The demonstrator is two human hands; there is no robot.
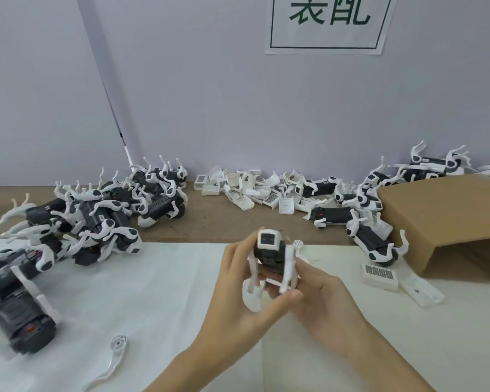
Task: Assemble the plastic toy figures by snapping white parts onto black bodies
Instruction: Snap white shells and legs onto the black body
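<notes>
Above the white sheet I have the toy figure clasped between both hands, left hand curled round its near side and right hand pinching a white leg, and I judge it light and rigid, best gripped by the black body since those thin legs look snappable.

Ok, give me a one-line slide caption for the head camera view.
Both hands, left and right, hold a black-bodied toy figure with white legs over the white table, between piles of figures.
</notes>
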